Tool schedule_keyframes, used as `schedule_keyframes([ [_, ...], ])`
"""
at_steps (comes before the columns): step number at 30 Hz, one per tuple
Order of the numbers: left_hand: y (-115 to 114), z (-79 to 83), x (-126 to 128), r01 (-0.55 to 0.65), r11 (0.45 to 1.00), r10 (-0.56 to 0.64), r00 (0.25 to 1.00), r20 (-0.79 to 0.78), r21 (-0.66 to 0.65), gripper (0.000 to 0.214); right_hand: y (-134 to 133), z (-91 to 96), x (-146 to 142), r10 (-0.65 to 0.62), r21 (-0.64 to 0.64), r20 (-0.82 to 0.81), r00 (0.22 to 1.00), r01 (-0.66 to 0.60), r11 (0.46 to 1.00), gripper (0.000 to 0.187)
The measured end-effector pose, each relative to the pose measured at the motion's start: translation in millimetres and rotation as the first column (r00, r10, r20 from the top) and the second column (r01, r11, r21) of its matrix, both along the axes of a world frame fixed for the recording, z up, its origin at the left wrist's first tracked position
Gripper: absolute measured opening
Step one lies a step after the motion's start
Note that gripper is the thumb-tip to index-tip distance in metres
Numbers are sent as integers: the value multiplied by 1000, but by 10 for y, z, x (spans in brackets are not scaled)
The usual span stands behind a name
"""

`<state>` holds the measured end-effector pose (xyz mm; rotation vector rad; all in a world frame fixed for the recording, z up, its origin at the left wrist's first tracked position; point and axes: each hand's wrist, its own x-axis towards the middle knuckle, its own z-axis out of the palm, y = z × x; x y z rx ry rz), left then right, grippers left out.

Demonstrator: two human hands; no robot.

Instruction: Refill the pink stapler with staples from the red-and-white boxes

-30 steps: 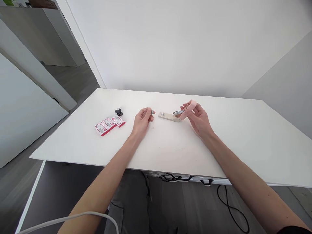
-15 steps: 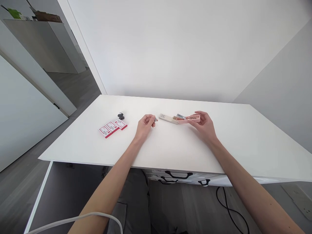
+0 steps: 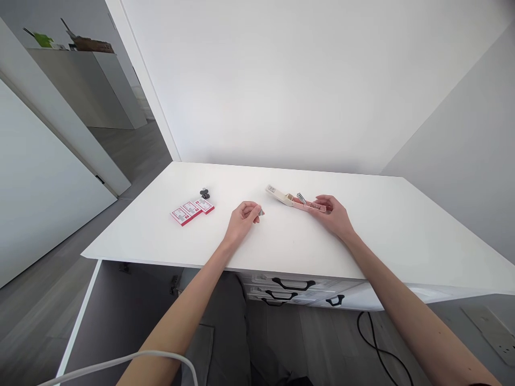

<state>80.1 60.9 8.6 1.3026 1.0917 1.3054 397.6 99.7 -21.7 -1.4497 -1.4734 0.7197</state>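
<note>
My left hand (image 3: pixel 243 219) is closed in a pinch above the white tabletop, with a small grey piece (image 3: pixel 261 213) showing at the fingertips; it may be a strip of staples. My right hand (image 3: pixel 335 215) grips the pink end of what looks like an opened stapler (image 3: pixel 298 203), thumb on the near side and fingers behind. Its cream arm (image 3: pixel 278 194) is folded out to the left. A shiny metal part (image 3: pixel 301 198) sticks up at a slant near the middle. Fingers partly hide the pink end.
Red-and-white small boxes (image 3: pixel 192 210) lie at the left of the tabletop (image 3: pixel 382 230), with a small black object (image 3: pixel 205 193) behind them. A white wall rises along the back edge. Drawers with black handles (image 3: pixel 293 284) sit below; a white cable (image 3: pixel 132 356) crosses my left forearm.
The view has shifted slightly. The metal part of the stapler now stands at a steeper slant, and the stapler has tilted in my right hand. The left hand keeps its pinch.
</note>
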Motion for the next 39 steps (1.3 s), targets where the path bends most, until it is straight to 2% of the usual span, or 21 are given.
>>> schedule_keyframes([
  [4,-59,-2,11,-1,1000,1,1000,-9,-1,35,-17,-33,0,0,30,90,996,-3,1000,62],
  [6,-75,5,18,-11,1000,11,1000,-21,-4,36,-69,-13,-72,-55,170,140,989,30,985,58],
  [8,-86,16,24,-18,1000,18,999,-31,-10,37,-156,42,-221,-122,390,175,977,45,920,50],
  [10,-94,29,27,-19,1000,18,999,-37,-19,39,-263,120,-448,-82,550,209,974,-48,834,35],
  [13,-108,48,27,-26,999,24,999,-44,-32,44,-394,225,-872,149,575,338,929,-330,749,29],
  [15,-120,55,22,-47,998,46,998,-42,-39,46,-429,256,-1135,198,564,393,898,-405,720,28],
  [18,-139,50,7,-114,992,112,993,-34,-51,49,-404,242,-1401,144,567,403,904,-370,736,16],
  [20,-146,37,-9,-168,984,167,985,-31,-59,50,-360,216,-1483,114,567,392,913,-337,751,16],
  [24,-137,0,-21,-236,970,236,972,-8,-64,51,-273,179,-1527,116,528,373,921,-313,790,19],
  [28,-115,-47,12,-231,972,233,972,35,-40,47,-193,164,-1539,157,491,325,933,-308,815,22],
  [31,-91,-74,-54,-307,949,312,947,-81,70,34,-117,145,-1527,212,444,224,951,-293,847,25],
  [33,-68,-79,-216,-391,889,449,846,-287,239,24,-65,126,-1504,279,386,131,951,-308,870,27],
  [36,-23,-72,-609,-374,778,626,538,-565,505,21,-6,99,-1465,356,278,5,934,-343,897,30],
  [38,7,-69,-879,-344,741,671,356,-651,576,31,16,91,-1449,355,208,-49,934,-338,918,32],
  [39,20,-70,-990,-335,735,676,289,-678,589,37,23,90,-1444,345,180,-68,936,-328,927,33],
])
